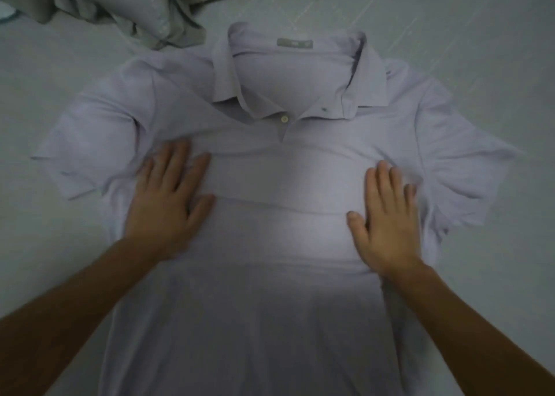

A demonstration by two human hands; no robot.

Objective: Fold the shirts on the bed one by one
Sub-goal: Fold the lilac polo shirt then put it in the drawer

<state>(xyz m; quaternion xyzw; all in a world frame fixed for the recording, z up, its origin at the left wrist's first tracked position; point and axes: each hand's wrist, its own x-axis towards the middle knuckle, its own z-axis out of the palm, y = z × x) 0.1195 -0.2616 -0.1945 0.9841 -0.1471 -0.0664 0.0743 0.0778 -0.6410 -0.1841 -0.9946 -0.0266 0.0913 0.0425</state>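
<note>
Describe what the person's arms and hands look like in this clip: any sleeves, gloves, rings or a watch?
Both forearms are bare as far as the frame shows; no sleeve reaches into view. The left hand and right hand wear no gloves. No ring, watch or bracelet shows on the fingers or wrists, though the picture is slightly blurred. Fingernails look short and unpainted.

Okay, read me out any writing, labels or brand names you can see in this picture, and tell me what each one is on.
No text can be read here.
Neck label, grey, sewn inside the collar of the pale lilac polo shirt: it carries a small mark, too blurred to read.
Nothing is printed on the shirt's front, on the bedsheet, or on the crumpled grey shirt at upper left.
</note>
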